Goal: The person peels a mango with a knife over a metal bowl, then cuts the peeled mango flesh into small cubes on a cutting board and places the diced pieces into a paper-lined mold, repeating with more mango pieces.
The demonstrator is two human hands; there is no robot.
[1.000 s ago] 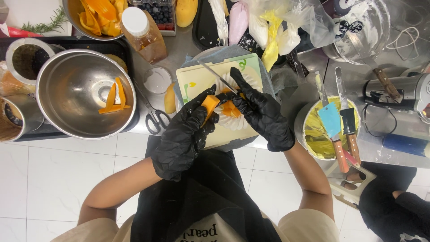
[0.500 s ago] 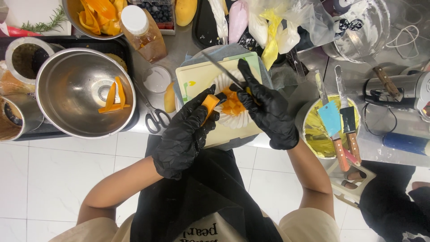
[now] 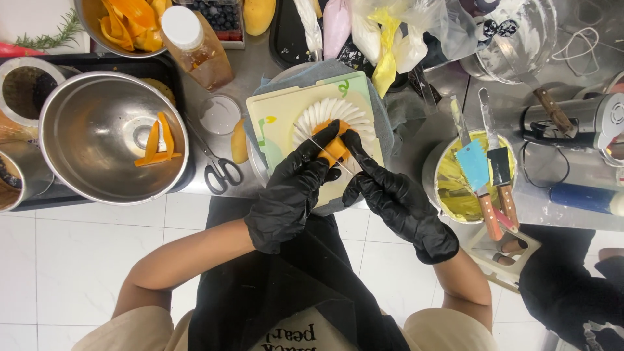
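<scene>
Overhead view. Our left hand (image 3: pixel 290 198), black-gloved, closes its grip on an orange fruit piece (image 3: pixel 335 148) above the pale cutting board (image 3: pixel 276 117). Our right hand (image 3: pixel 398 207) has its grip closed on a thin knife (image 3: pixel 320 147), blade laid against the fruit. Beside them on the bench: scissors (image 3: pixel 221 170) and a steel bowl (image 3: pixel 104 136) holding orange peel strips (image 3: pixel 158 141).

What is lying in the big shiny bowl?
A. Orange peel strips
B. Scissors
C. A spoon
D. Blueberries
A: a few orange peel strips lie at the bottom of the big steel bowl; the scissors rest outside it on the counter.
</scene>
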